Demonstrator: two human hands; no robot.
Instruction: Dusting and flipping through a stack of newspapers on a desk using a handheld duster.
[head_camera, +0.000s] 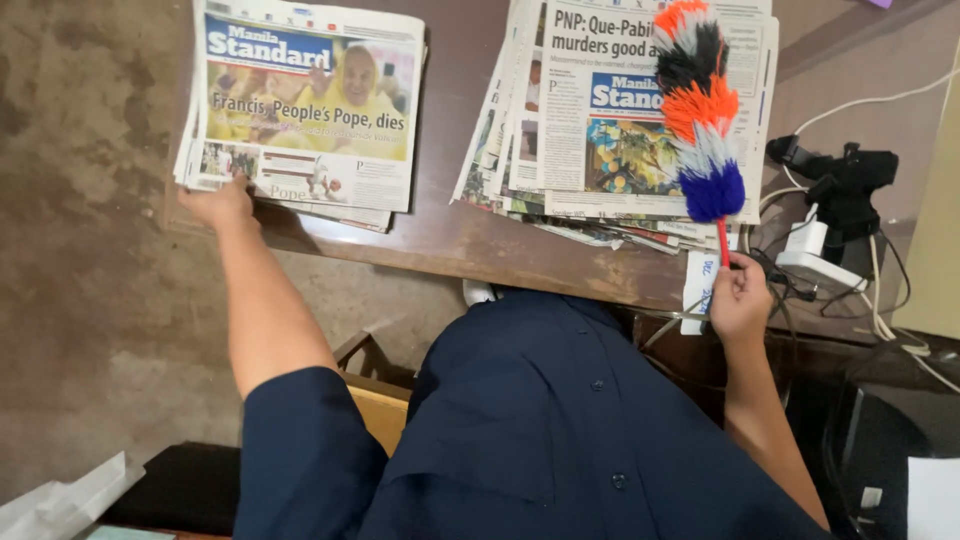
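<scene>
My left hand (222, 203) grips the near left corner of a stack of folded newspapers (305, 110) that lies at the left end of a brown wooden table (445, 235). My right hand (740, 298) is closed around the thin red handle of a feather duster (700, 110) with bands of orange, black, white and blue. The duster's head rests over a second, fanned-out stack of newspapers (590, 120) on the right part of the table.
A white power strip (815, 262) with black plugs (845, 185) and tangled white cables sits at the table's right end. A stained concrete floor (90, 250) spreads to the left. A wooden chair (375, 400) stands below me, and white paper (60, 500) lies at the bottom left.
</scene>
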